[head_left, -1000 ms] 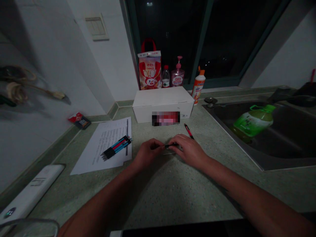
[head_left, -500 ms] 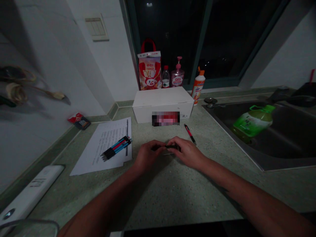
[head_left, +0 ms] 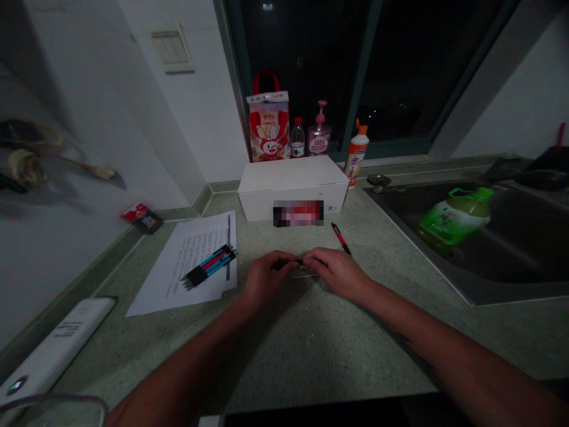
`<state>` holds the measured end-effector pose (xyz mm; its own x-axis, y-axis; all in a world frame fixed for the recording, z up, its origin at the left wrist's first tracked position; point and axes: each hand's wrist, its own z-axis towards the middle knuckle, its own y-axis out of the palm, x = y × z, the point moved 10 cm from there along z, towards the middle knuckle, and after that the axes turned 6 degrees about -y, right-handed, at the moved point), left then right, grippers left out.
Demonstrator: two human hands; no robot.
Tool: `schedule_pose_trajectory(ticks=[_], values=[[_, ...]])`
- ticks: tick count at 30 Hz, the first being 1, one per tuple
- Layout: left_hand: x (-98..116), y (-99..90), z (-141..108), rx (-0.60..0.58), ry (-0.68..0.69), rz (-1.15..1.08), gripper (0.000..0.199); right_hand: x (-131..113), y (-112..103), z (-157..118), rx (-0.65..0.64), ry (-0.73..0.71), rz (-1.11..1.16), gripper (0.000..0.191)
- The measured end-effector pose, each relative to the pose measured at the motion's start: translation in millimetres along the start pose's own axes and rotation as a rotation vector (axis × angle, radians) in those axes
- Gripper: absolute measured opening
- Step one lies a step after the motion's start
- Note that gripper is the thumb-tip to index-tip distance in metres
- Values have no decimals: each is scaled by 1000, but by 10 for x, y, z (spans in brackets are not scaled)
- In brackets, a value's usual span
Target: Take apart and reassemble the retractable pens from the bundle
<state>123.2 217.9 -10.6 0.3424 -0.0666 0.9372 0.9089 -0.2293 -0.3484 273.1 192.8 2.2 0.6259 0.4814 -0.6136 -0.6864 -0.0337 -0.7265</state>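
Note:
Between my fingertips is a slender dark pen part, mostly covered by the fingers. My left hand pinches its left end, and my right hand is closed around the right end. Just beneath them a thin pale strip shows, too small to make out. Beyond my right hand lies a red and black pen on the counter. To the left, several pens in blue, red and black rest side by side on printed paper sheets.
A white box stands behind the hands, with a bag and bottles past it by the window. At right is a sink with a large green-labelled jug in it. A white power strip lies at left.
My right hand's fingers have closed further over the dark pen part and moved slightly left, so less of it shows. The left hand stays about where it was.

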Motion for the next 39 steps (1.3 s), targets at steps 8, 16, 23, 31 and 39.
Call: schedule_pose_trajectory(ticks=[8,16,23,31,39], values=[[37,-3,-9,-2,-14,12,10,-22,-13,1,4,-9,-34,10],[9,-1,-5,-1,-18,0,11,0,-18,-2,12,3,-22,7],[0,-4,5,0,-19,-14,12,21,-23,-5,21,25,-34,19],[-23,-2,8,-3,8,24,13,-12,-28,-6,19,-2,-65,17],[-14,-5,10,5,-19,-2,10,-19,8,-3,-19,-5,-69,11]])
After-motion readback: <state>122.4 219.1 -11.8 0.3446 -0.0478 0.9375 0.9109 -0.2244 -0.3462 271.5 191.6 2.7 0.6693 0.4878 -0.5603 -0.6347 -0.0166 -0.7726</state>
